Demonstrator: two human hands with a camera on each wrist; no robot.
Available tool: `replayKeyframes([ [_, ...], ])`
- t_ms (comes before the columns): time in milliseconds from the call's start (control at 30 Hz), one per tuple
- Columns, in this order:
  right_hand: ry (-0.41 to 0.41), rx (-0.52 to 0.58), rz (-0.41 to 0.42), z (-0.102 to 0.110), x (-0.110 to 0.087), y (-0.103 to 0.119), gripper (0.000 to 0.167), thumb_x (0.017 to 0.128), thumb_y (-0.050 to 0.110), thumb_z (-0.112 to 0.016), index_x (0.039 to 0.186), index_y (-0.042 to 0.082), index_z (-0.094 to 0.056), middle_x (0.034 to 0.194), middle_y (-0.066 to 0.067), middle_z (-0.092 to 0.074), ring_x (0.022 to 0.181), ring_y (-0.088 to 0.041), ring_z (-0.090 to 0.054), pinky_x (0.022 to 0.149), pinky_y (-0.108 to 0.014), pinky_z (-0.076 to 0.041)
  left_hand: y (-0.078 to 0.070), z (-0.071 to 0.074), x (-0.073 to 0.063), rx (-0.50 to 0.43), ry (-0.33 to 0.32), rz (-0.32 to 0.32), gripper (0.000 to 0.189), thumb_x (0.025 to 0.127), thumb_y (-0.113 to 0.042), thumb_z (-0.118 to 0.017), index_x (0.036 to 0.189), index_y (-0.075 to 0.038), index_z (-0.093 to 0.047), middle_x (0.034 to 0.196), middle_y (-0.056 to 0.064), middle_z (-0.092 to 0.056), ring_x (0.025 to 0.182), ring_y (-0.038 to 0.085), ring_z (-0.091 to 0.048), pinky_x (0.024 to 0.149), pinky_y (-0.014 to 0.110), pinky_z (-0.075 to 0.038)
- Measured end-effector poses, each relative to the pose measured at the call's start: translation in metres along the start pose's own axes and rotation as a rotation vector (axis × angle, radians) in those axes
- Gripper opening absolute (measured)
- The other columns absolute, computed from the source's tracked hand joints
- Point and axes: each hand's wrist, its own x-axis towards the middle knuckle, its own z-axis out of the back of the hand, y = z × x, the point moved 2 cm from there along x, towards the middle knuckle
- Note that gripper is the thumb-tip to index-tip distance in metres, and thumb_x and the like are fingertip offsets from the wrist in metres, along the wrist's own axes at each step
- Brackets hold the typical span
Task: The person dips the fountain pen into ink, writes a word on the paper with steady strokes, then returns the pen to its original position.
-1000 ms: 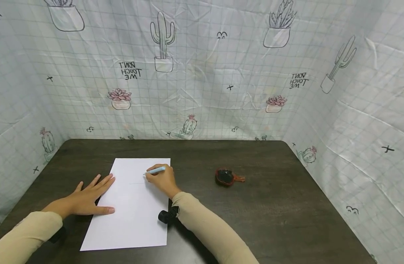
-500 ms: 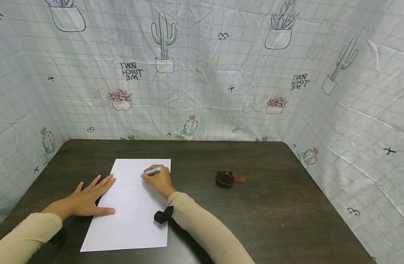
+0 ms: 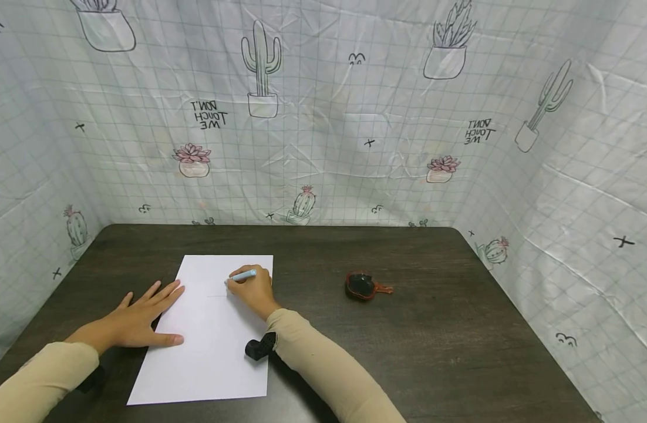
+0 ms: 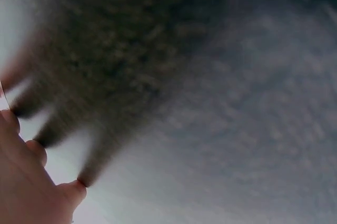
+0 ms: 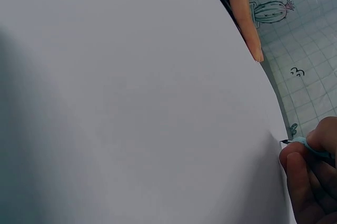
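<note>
A white sheet of paper [image 3: 212, 352] lies on the dark table, with a faint thin line across its upper part. My right hand [image 3: 255, 291] pinches a light blue pen [image 3: 244, 275] over the upper right of the sheet. In the right wrist view the dark tip of the pen [image 5: 295, 140] meets the paper's surface. My left hand [image 3: 135, 320] rests spread out at the sheet's left edge, fingertips and thumb on the paper. The left wrist view shows only part of the left hand [image 4: 31, 182], at the lower left; the rest there is blurred.
A small red-brown handled dish [image 3: 361, 285] with a dark inside stands on the table [image 3: 450, 329] to the right of the paper. A white cloth [image 3: 323, 117] printed with cacti encloses the table at the back and sides. A black wrist camera [image 3: 259, 346] hangs over the sheet.
My right hand and the pen have shifted a little to the left and slightly down across the paper. The left hand, the sheet and the dish stay where they were.
</note>
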Motion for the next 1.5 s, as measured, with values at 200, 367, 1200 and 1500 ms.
replayKeyframes([
  [200, -0.01, 0.019, 0.015, 0.0, -0.002, -0.001, 0.006, 0.078, 0.006, -0.07, 0.08, 0.007, -0.076, 0.059, 0.001, -0.068, 0.047, 0.005, -0.053, 0.053, -0.014, -0.045, 0.0, -0.001, 0.002, 0.028, 0.01, 0.004, 0.105, 0.074, -0.07, -0.064, 0.154, -0.018, -0.02, 0.159, 0.012, -0.016, 0.14, 0.051, -0.013, 0.095, 0.081, -0.003],
  [367, -0.002, 0.04, 0.0, 0.001, -0.005, 0.001, 0.005, 0.079, 0.005, -0.071, 0.08, 0.005, -0.076, 0.061, -0.001, -0.069, 0.047, 0.005, -0.054, 0.051, -0.013, -0.045, -0.001, 0.0, 0.001, 0.029, 0.009, 0.001, 0.105, 0.074, -0.07, -0.064, 0.154, -0.018, -0.019, 0.159, 0.012, -0.016, 0.14, 0.051, -0.013, 0.095, 0.081, -0.003],
  [1200, 0.01, -0.002, 0.022, 0.0, -0.009, 0.0, 0.005, 0.079, 0.006, -0.071, 0.08, 0.006, -0.076, 0.062, 0.0, -0.069, 0.048, 0.007, -0.051, 0.05, -0.012, -0.044, -0.032, -0.018, 0.009, -0.057, -0.023, -0.052, 0.116, 0.072, -0.068, -0.067, 0.152, -0.001, -0.017, 0.16, 0.019, -0.01, 0.143, 0.048, -0.007, 0.1, 0.078, 0.001],
  [1500, -0.011, 0.013, 0.035, 0.001, -0.01, 0.0, 0.006, 0.078, 0.005, -0.07, 0.079, 0.006, -0.076, 0.062, -0.001, -0.069, 0.047, 0.006, -0.051, 0.05, -0.012, -0.044, -0.036, -0.017, 0.012, 0.0, -0.008, -0.071, 0.118, 0.071, -0.072, -0.065, 0.152, 0.0, -0.017, 0.159, 0.02, -0.012, 0.142, 0.049, -0.01, 0.106, 0.072, -0.004],
])
